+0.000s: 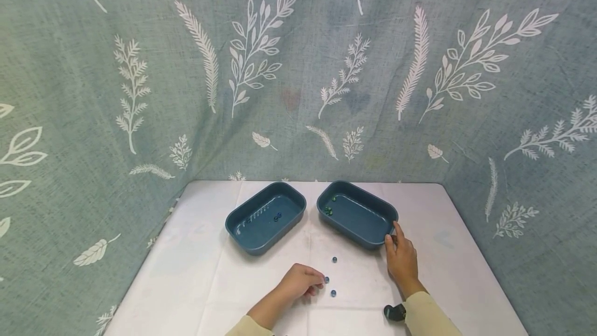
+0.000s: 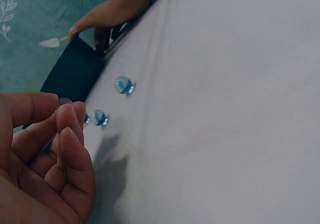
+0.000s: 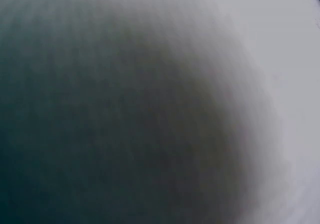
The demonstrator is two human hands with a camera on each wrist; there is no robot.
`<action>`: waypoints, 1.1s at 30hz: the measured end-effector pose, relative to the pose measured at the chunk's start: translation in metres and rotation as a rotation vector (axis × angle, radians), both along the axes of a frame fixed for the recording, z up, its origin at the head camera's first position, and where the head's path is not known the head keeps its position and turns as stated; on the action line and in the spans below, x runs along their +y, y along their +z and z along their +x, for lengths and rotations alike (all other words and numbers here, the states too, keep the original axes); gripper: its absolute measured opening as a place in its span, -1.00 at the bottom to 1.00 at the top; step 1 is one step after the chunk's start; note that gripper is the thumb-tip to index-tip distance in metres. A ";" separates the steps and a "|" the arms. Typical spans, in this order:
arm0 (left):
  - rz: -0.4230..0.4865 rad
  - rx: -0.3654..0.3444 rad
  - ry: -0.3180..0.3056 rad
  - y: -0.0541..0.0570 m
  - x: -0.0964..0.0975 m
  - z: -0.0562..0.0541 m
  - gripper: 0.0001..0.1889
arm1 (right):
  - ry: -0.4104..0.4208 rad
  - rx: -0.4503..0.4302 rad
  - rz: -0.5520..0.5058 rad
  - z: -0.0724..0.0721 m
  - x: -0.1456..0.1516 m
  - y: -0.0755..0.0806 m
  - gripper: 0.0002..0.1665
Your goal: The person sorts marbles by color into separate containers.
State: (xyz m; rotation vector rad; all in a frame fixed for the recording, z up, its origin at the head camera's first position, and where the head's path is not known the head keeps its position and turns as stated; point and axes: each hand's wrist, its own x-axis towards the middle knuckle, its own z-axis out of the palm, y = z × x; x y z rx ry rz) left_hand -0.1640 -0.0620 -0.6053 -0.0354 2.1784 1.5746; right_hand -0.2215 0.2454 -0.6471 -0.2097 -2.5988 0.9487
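My left hand point(image 1: 300, 281) is low over the white table, thumb and fingertips together. In the left wrist view the left hand point(image 2: 47, 159) pinches a small pale, see-through marble point(image 2: 65, 102), mostly hidden by the fingers. Right by these fingertips lies a blue glass marble point(image 1: 326, 280); a second marble point(image 1: 333, 293) is nearer me and a third marble point(image 1: 334, 260) farther off. My right hand point(image 1: 403, 259) grips the near right corner of the right blue tray point(image 1: 356, 232), which has several green marbles point(image 1: 328, 211) at its left end.
The left blue tray point(image 1: 266, 245), set at a slant, contains a few dark blue marbles point(image 1: 276, 218). A black rounded object point(image 1: 394, 312) is beside the right sleeve. Patterned green cloth point(image 1: 289, 92) walls the table point(image 1: 186, 284) at the back and sides. The right wrist view is a dark blur.
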 end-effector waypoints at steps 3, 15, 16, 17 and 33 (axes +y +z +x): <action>0.012 -0.001 0.008 0.006 -0.003 -0.004 -0.86 | 0.001 0.000 0.002 -0.001 0.000 0.000 -0.34; 0.045 0.016 0.043 0.023 -0.017 -0.022 -0.78 | 0.003 -0.036 0.000 0.000 0.000 0.003 -0.33; 0.053 0.020 0.046 0.025 -0.018 -0.023 -0.77 | 0.002 -0.042 0.001 0.000 0.000 0.004 -0.33; 0.059 0.028 0.050 0.025 -0.020 -0.025 -0.76 | 0.001 -0.046 0.003 0.000 0.000 0.004 -0.33; 0.079 0.099 0.106 0.044 -0.048 -0.051 -0.71 | 0.017 -0.037 0.006 0.001 0.001 0.005 -0.33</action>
